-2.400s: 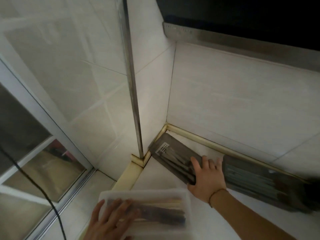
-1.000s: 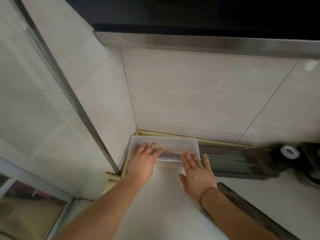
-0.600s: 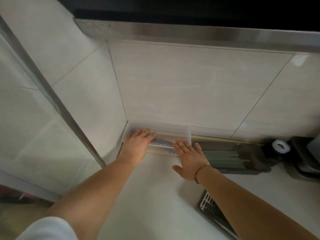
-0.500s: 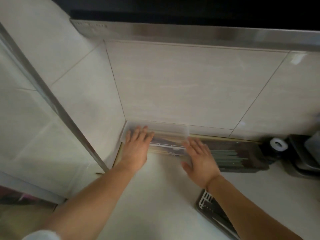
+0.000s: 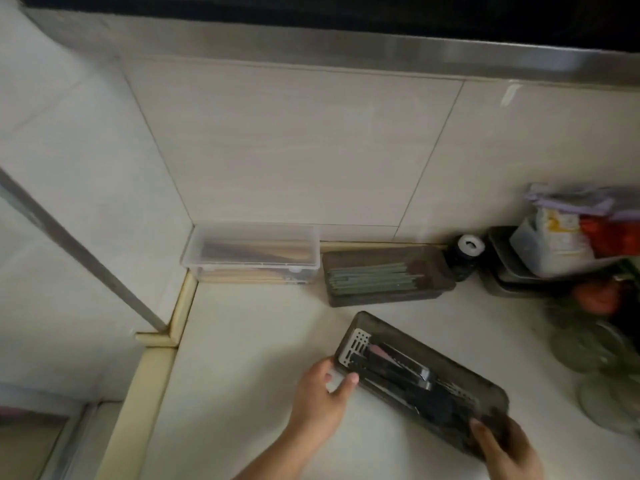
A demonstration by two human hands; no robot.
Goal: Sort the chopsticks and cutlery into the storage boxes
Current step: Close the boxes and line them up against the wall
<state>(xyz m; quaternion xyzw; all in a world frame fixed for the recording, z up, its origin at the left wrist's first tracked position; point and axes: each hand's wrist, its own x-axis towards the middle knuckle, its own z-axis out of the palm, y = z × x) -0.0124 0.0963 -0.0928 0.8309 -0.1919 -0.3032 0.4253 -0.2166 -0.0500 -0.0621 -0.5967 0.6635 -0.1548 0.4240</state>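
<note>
While both hands (image 5: 323,393) (image 5: 504,452) grip the dark box's (image 5: 446,368) ends near the surface's front edge, uneven pushing could twist it. Its cutlery (image 5: 398,372) might then shift.

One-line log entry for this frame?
left hand + right hand: grip dark cutlery box ends | clear box, green-chopstick box: at wall

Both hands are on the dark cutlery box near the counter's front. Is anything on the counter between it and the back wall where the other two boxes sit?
Yes. The dark cutlery box, held by the left hand and right hand, has the dark box of green chopsticks directly behind it against the wall. The clear box fills the corner. Bare counter lies between.
</note>
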